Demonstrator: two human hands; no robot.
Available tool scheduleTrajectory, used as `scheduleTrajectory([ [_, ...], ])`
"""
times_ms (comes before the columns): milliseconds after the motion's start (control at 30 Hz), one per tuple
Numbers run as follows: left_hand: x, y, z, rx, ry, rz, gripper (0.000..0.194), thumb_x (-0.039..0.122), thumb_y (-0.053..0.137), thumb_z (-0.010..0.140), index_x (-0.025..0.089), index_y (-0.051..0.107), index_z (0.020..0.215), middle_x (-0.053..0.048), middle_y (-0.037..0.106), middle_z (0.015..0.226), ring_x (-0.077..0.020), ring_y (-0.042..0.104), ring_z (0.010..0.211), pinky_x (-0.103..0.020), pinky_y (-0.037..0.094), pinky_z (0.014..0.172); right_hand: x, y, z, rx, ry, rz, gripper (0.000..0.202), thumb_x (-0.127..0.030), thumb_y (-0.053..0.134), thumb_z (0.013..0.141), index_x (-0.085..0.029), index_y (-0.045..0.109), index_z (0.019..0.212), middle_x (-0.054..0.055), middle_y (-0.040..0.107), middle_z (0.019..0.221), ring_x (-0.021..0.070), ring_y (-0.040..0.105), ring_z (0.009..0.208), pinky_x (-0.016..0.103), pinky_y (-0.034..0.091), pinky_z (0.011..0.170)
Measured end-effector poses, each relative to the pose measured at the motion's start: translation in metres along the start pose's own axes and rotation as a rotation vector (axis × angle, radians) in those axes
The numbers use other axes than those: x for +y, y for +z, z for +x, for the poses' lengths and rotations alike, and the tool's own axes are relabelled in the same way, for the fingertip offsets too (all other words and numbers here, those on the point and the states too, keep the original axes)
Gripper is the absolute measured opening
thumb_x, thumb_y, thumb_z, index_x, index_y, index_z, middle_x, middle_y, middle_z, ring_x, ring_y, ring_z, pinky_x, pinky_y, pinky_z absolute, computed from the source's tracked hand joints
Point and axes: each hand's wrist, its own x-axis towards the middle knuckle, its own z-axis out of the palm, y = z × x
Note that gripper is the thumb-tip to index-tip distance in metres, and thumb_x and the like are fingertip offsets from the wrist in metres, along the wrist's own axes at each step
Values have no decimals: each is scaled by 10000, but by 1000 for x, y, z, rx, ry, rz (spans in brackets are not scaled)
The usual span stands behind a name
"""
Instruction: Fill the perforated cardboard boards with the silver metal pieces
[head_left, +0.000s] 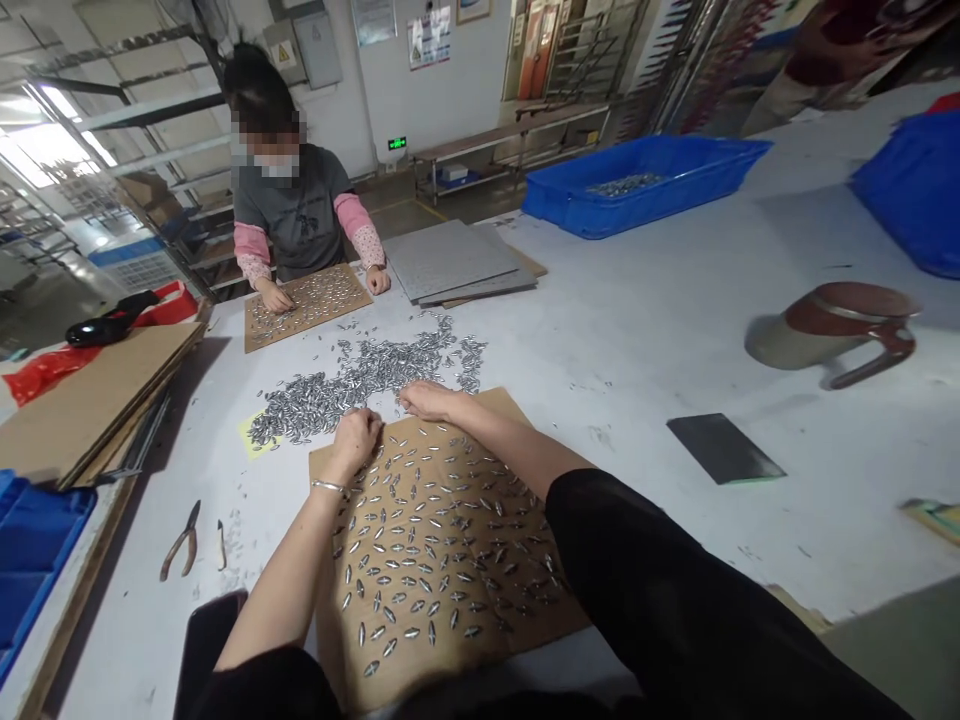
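Note:
My left hand (355, 442), with a bracelet at the wrist, is over the far left edge of a brown cardboard sheet (499, 408). Its fingers are drawn together, and whatever they hold is too small to make out. Just to the right, my right hand (427, 400) touches the near edge of a heap of small silvery spindle-shaped metal pieces (300, 408). Those fingers are pinched too, their tips hidden by the hand. Many similar metal pieces (390, 580) lie spaced apart across the cardboard beneath my forearms.
Across the table, a person (300, 220) works over another cardboard sheet (257, 340). Grey boards (457, 255) and a blue bin (577, 215) stand at the back. Pliers (182, 540) lie left, cardboard stacks (97, 390) beyond; a mug (832, 325) and dark plate (724, 447) sit right.

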Motion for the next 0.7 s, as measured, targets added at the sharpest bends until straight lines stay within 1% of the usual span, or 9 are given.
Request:
scheduleTrajectory([
  [100,16,9,23,-40,-4,13,199,277,593,951,142,739,953,-133,767,951,-228,712,919,-285,510,833,-2,3,-20,105,-50,3,136,-140,548,956,-158,664,1026,88,708,1008,182,608,879,244,363,713],
  [167,23,15,34,-63,-13,21,205,295,614,940,140,745,965,-141,774,962,-232,719,931,-285,511,838,-5,9,-34,124,-85,-27,137,-167,544,963,-164,666,1026,82,701,983,191,605,868,256,363,710],
  [267,28,20,45,-92,-32,28,184,268,643,907,138,757,971,-154,781,982,-242,724,955,-285,513,845,-13,20,-52,95,-101,-135,172,-189,523,977,-159,686,1022,105,695,1010,205,606,856,279,380,714],
  [367,30,22,48,-106,-50,30,182,227,632,881,138,768,963,-161,784,979,-247,726,966,-285,514,846,-22,28,-61,56,-105,-230,231,-160,478,991,-135,706,1012,142,697,1024,220,612,860,310,412,764],
  [433,31,22,47,-107,-54,26,191,206,613,867,144,775,949,-155,785,968,-243,727,960,-281,515,840,-25,27,-62,15,-100,-241,250,-155,474,990,-130,723,984,157,705,1016,229,618,874,317,424,788],
  [533,33,22,44,-105,-49,13,208,181,584,856,148,774,932,-141,786,939,-229,727,923,-273,515,813,-21,16,-59,-35,-44,-181,274,-191,473,1000,-148,741,971,144,723,1023,226,632,880,299,429,768],
  [567,33,22,44,-103,-47,8,212,174,573,857,146,770,931,-138,786,929,-224,726,907,-272,514,802,-18,11,-57,-25,-7,-156,275,-202,473,1002,-157,743,987,134,728,1034,222,638,887,289,428,762],
  [633,32,20,41,-95,-40,-2,220,166,549,873,138,757,941,-133,783,919,-213,721,878,-269,510,786,-11,3,-50,38,75,-117,268,-203,477,1000,-170,741,1030,119,731,1063,218,650,921,275,427,766],
  [700,31,17,39,-85,-25,-13,231,157,520,893,128,737,968,-133,780,934,-201,715,861,-264,505,780,-6,-1,-40,92,118,-91,255,-202,492,995,-180,736,1064,113,729,1091,220,657,961,269,427,776],
])
